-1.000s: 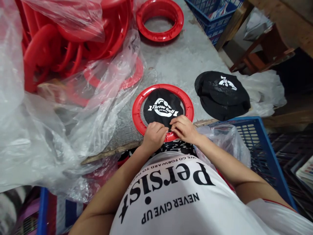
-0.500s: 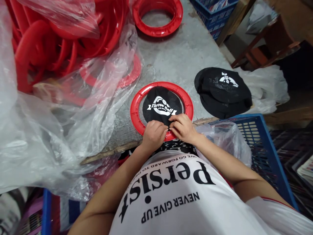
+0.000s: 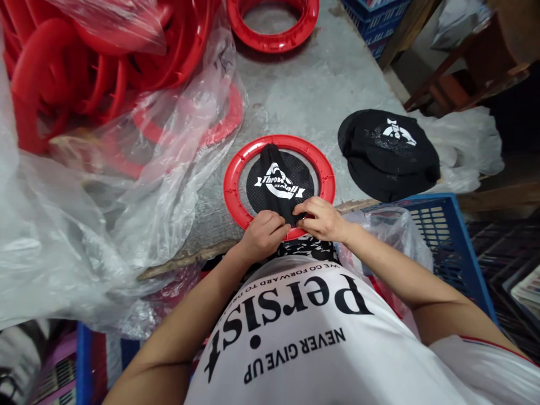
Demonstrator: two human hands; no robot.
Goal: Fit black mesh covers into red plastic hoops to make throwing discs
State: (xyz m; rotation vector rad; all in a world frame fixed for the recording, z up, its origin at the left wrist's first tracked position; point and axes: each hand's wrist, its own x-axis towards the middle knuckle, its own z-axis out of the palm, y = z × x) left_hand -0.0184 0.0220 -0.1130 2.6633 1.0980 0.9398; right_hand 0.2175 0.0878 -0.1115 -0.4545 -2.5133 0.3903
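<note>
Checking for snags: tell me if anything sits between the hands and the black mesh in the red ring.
Nothing visible does: the left hand and right hand grip the mesh at the ring's near edge.

White T-shirt (image 3: 379, 360) with black "Persist" and "NEVER GIVE UP" print; both hands (image 3: 262, 233) (image 3: 323, 220) bare.

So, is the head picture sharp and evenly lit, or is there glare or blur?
Head view: white glare streaks on the clear crinkled plastic sheet; head view: the white print on the round black mesh cloth reads sharp, the left hand and right hand unblurred; head view: the far right is dark.
</note>
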